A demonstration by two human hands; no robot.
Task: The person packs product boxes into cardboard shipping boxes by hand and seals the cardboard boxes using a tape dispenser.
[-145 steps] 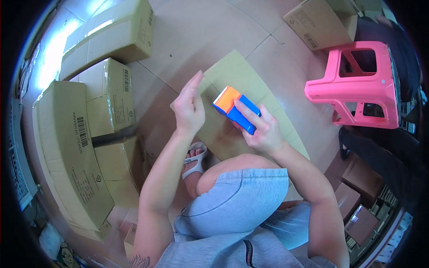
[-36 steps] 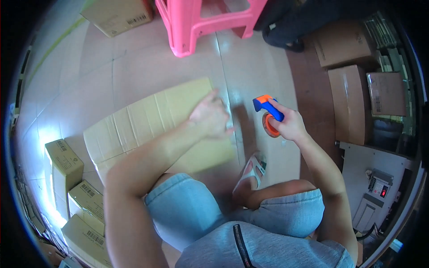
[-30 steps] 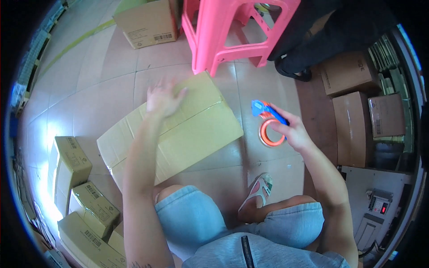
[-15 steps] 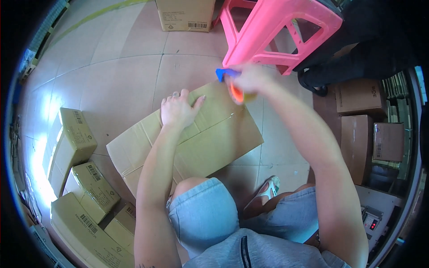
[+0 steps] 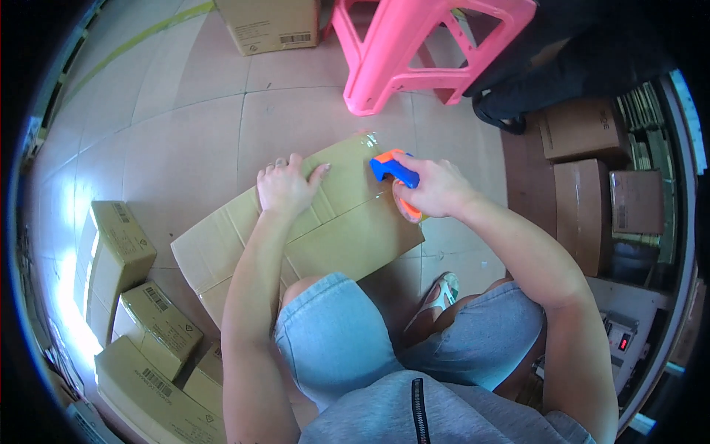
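A brown cardboard box (image 5: 347, 240) lies slanted on the floor in front of my knees, its flaps folded flat. My left hand (image 5: 285, 186) rests on its upper left part, palm down, thumb out to the right and the fingers stretched toward the far edge. My right hand (image 5: 438, 188) is wrapped round the blue handle of an orange and blue tape dispenser (image 5: 399, 172). The dispenser is over the right end of the box, near the seam between the flaps. Shiny transparent tape (image 5: 371, 138) shows at the far right corner.
Several closed cartons (image 5: 157, 325) stand at the left. Beyond the box are a pink plastic stool (image 5: 384, 66) and another carton (image 5: 274, 26). A person's dark-clad leg (image 5: 532, 78) is at the upper right. More boxes (image 5: 577, 214) and a grey device (image 5: 625, 333) line the right.
My right hand has brought the tape dispenser from the box's far right corner nearer to me, over the right end. My left hand stays on the box. The view has shifted slightly.
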